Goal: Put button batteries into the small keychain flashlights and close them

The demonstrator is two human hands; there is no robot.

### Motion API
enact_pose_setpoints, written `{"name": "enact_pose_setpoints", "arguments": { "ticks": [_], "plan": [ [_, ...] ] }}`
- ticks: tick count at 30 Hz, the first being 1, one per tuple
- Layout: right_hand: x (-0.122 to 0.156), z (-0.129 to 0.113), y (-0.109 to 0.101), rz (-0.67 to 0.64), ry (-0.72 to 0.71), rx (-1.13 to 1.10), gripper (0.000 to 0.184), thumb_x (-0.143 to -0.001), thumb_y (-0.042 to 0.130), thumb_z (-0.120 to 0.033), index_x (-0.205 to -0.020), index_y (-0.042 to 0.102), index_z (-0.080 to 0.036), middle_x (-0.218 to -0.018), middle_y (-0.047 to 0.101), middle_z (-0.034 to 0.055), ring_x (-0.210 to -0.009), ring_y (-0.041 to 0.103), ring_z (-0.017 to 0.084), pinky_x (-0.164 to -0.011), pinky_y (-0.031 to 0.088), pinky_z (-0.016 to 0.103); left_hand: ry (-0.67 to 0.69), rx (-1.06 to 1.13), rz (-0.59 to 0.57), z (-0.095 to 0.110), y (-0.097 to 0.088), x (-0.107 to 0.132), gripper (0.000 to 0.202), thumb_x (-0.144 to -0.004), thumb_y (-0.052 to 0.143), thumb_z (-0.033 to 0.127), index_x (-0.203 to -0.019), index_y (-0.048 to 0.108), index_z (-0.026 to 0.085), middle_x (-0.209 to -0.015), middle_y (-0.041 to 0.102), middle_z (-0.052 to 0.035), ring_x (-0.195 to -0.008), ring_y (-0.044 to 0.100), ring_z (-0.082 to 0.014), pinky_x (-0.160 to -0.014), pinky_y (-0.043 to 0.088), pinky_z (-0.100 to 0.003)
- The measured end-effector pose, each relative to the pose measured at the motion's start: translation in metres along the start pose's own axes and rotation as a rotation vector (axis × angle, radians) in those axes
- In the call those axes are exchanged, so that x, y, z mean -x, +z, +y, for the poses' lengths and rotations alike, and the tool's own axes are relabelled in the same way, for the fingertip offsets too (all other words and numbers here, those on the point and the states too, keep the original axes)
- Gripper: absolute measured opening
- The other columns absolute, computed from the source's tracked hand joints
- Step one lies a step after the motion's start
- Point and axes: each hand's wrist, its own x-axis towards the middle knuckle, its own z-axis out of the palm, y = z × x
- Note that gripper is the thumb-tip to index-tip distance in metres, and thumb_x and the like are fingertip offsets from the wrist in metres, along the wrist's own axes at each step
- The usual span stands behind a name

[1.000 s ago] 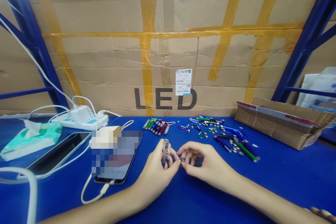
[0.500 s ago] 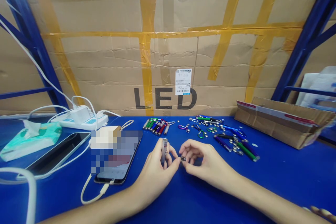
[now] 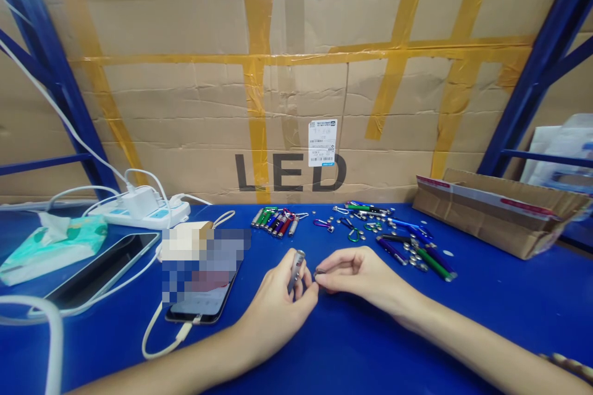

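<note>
My left hand (image 3: 278,303) is wrapped round a small silver flashlight (image 3: 295,271), which stands tilted between thumb and fingers with its round end up. Just to the right, my right hand (image 3: 370,274) pinches a tiny dark metallic piece (image 3: 319,272) at its fingertips; its exact kind is too small to make out. The two hands' fingertips almost meet above the blue table. Beyond them lies a row of finished-looking small flashlights (image 3: 277,223) in several colours. Loose carabiner clips (image 3: 354,234) and small round silver pieces (image 3: 414,259) are scattered farther right.
Coloured tubes (image 3: 433,264) lie at right, before an open cardboard box (image 3: 491,213). On the left are a charging phone (image 3: 204,305), a second phone (image 3: 104,268), a tissue pack (image 3: 83,236) and a power strip (image 3: 162,215) with cables. A large carton (image 3: 204,117) stands behind.
The silver flashlight has tipped to the right in my left hand. My right hand's fingers have drawn closer together, and the dark piece sits slightly higher and shows less.
</note>
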Motion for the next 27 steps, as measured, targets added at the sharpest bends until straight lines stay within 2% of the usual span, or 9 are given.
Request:
{"name": "enact_pose_setpoints", "arguments": {
  "ticks": [4, 10, 16, 22, 25, 27],
  "plan": [
    [0.003, -0.003, 0.000, -0.025, -0.002, -0.090, 0.033, -0.049, 0.085, -0.031, -0.073, 0.070, -0.014, -0.072, 0.071, 0.0025, -0.067, 0.065, 0.013, -0.071, 0.051, 0.025, 0.054, -0.058, -0.057, 0.000, -0.001, 0.003, 0.022, -0.086, 0.041, 0.030, -0.068, 0.032, 0.022, -0.060, 0.035, 0.0072, -0.055, 0.034, -0.0115, -0.053, 0.029, -0.023],
    [0.009, -0.011, 0.002, 0.010, -0.207, -0.117, 0.022, -0.060, 0.080, -0.034, -0.070, 0.070, -0.017, -0.075, 0.069, 0.0004, -0.068, 0.062, 0.011, -0.069, 0.050, 0.023, 0.199, -0.220, -0.210, -0.001, -0.004, 0.014, 0.019, -0.094, 0.029, 0.031, -0.079, 0.037, 0.023, -0.070, 0.045, 0.0050, -0.061, 0.041, -0.0135, -0.059, 0.029, -0.025],
    [0.007, -0.009, 0.000, -0.042, -0.357, -0.020, 0.018, -0.064, 0.077, -0.034, -0.066, 0.069, -0.018, -0.072, 0.066, -0.0004, -0.066, 0.060, 0.011, -0.064, 0.049, 0.023, 0.214, -0.225, -0.123, -0.005, -0.001, 0.010, 0.018, -0.093, 0.027, 0.029, -0.077, 0.034, 0.024, -0.065, 0.040, 0.0055, -0.057, 0.038, -0.0142, -0.056, 0.027, -0.025],
    [0.009, -0.011, -0.001, 0.040, -0.562, 0.306, 0.016, -0.070, 0.073, -0.033, -0.066, 0.070, -0.017, -0.070, 0.067, 0.0017, -0.061, 0.057, 0.011, -0.055, 0.045, 0.022, 0.216, -0.271, -0.063, -0.004, -0.002, 0.010, 0.018, -0.092, 0.030, 0.028, -0.075, 0.037, 0.024, -0.062, 0.042, 0.0058, -0.056, 0.040, -0.0141, -0.055, 0.027, -0.024],
    [0.013, -0.016, -0.001, 0.063, -0.653, 0.436, 0.015, -0.074, 0.070, -0.031, -0.069, 0.069, -0.017, -0.069, 0.067, 0.0020, -0.060, 0.058, 0.011, -0.054, 0.047, 0.021, 0.239, -0.296, -0.038, -0.005, -0.002, 0.012, 0.016, -0.091, 0.034, 0.027, -0.076, 0.041, 0.024, -0.058, 0.041, 0.0067, -0.050, 0.041, -0.0135, -0.052, 0.026, -0.023],
    [0.016, -0.019, -0.004, 0.039, -0.764, 0.539, 0.011, -0.077, 0.068, -0.027, -0.075, 0.070, -0.017, -0.070, 0.067, 0.0024, -0.061, 0.060, 0.011, -0.057, 0.049, 0.021, 0.268, -0.330, -0.025, -0.005, -0.002, 0.013, 0.015, -0.091, 0.036, 0.026, -0.077, 0.043, 0.024, -0.055, 0.040, 0.0075, -0.046, 0.041, -0.0129, -0.050, 0.025, -0.023]
  ]
}}
